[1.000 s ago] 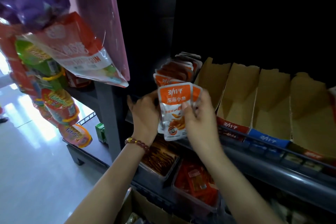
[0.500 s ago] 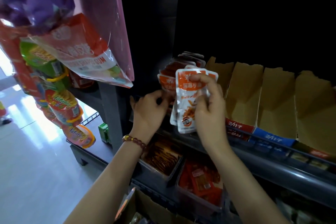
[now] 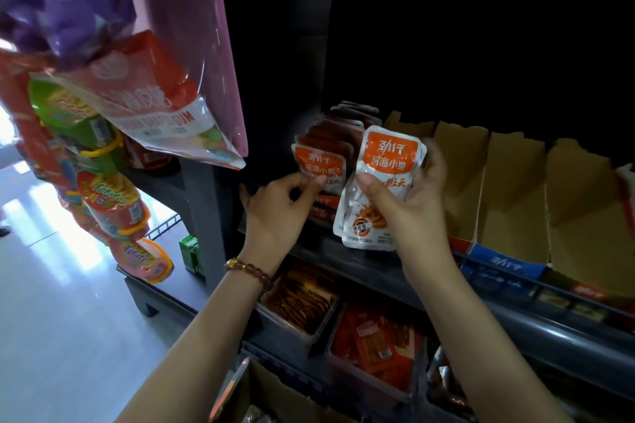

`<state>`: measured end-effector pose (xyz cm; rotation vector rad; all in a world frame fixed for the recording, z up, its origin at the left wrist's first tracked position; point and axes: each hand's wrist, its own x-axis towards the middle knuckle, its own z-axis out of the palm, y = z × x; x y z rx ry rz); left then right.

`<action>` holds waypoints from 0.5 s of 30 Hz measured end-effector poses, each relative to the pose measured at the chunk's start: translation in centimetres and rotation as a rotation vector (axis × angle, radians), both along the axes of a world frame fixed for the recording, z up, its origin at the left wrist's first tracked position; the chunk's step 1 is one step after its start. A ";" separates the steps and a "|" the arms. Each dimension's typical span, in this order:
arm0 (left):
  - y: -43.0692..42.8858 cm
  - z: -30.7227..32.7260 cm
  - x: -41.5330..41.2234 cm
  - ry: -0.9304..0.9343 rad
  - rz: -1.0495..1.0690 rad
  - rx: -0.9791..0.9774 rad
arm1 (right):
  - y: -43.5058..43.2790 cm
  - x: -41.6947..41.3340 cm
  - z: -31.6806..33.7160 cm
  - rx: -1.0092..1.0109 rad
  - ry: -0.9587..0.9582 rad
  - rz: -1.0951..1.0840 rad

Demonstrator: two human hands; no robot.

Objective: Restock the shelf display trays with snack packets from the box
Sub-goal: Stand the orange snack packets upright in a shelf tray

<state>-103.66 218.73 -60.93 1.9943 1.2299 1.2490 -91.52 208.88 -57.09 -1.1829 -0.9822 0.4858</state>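
Handling likely light, limp, slick: snack packets (image 3: 385, 161) clasped at their sides by right hand (image 3: 409, 206); left hand (image 3: 278, 213) pinches shelved packet (image 3: 318, 160).

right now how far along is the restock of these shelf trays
Early on. Done: the leftmost tray already holds a row of orange packets. In hand: the right hand grips a small stack of packets, while the left hand pinches the front packet of that row. Left: the brown cardboard trays to the right look empty, and the box below is open.
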 end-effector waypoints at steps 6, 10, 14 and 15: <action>-0.2 -0.1 0.2 -0.026 -0.018 0.008 | -1.5 0.5 0.3 -0.034 0.193 0.086; 0.0 0.0 0.1 -0.015 0.003 -0.001 | -1.9 1.2 0.4 -0.096 0.364 0.199; 0.2 0.0 0.0 0.005 -0.005 -0.011 | -2.3 1.2 0.6 -0.088 0.475 0.425; 0.2 0.1 0.0 0.004 -0.007 -0.014 | -2.3 1.1 0.7 -0.073 0.456 0.447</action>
